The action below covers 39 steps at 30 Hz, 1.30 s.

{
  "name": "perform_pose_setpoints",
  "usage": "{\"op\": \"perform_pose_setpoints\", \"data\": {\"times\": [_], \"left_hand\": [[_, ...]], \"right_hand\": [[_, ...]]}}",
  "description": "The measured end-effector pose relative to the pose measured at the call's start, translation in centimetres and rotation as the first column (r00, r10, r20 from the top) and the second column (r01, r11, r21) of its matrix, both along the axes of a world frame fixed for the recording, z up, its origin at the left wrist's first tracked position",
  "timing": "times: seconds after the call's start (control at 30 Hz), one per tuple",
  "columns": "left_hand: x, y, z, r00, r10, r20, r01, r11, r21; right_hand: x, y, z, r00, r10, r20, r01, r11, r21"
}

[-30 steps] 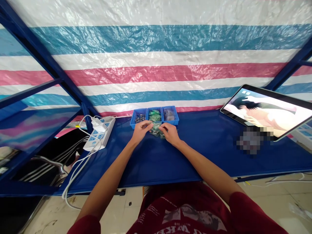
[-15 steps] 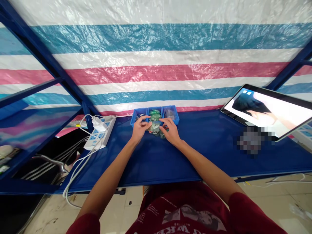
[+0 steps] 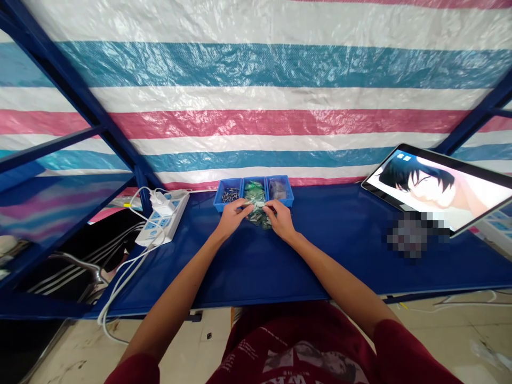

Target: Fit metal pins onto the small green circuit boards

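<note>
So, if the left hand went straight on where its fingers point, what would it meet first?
The left hand would probably meet the greenish packets first; the row of blue bins looks just beyond, though depth is unclear.

White power strip (image 3: 170,228) lies at left of blue table (image 3: 256,272), plug (image 3: 161,206) in it, white cables (image 3: 114,288) draping over near edge. Lit screen (image 3: 440,184) stands tilted at right. Striped plastic sheet (image 3: 280,96) hangs along far side, behind blue posts (image 3: 82,89).
</note>
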<state>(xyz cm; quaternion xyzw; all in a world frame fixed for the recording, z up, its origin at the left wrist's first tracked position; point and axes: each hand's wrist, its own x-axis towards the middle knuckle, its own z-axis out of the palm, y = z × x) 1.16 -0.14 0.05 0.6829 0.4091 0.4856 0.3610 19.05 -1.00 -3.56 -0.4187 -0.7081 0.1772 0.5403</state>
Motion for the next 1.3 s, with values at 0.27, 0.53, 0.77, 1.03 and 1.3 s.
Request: {"op": "perform_pose_setpoints", "data": {"times": [0.27, 0.53, 0.77, 1.03, 1.3], "left_hand": [[-0.23, 0.36, -0.35, 0.986, -0.035, 0.162, 0.057, 0.989, -0.136], [0.02, 0.09, -0.19, 0.982, -0.069, 0.174, 0.099, 0.98, -0.17], [-0.18, 0.14, -0.25, 1.0, -0.01, -0.02, 0.012, 0.993, 0.114], [-0.26, 0.28, -0.41, 0.999, 0.045, -0.015, -0.044, 0.997, 0.064], [-0.24, 0.52, -0.75, 0.985, -0.055, 0.166, 0.084, 0.981, -0.177]], "right_hand": [[0.08, -0.32, 0.36, 0.998, 0.055, -0.029, -0.056, 0.998, -0.02], [0.02, -0.22, 0.0, 0.997, 0.064, 0.049, -0.066, 0.997, 0.045], [0.17, 0.03, -0.12, 1.0, 0.004, 0.003, -0.004, 1.0, 0.024], [-0.02, -0.4, 0.15, 0.999, 0.021, -0.04, -0.02, 0.999, 0.031], [0.14, -0.27, 0.06, 0.999, 0.043, 0.002, -0.043, 0.997, 0.057]]}}
